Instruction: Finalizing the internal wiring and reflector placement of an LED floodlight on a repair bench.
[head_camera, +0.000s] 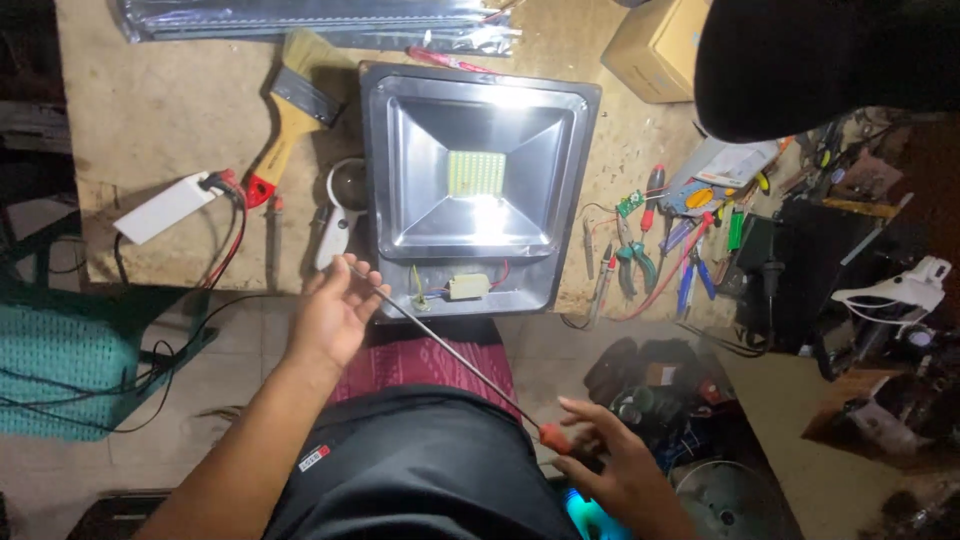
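Long screwdriver (450, 355) held w/ 2 hands: right hand (625, 475) gripping orange handle, left hand (335, 310) loosely pinching tip to steady it, floodlight (475, 190) just beyond.

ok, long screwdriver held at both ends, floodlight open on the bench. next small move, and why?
Probably lower the tip, guided by the left hand, toward the small white driver module in the floodlight. The right hand grips the screwdriver by its handle, with the shaft already angled toward that edge.
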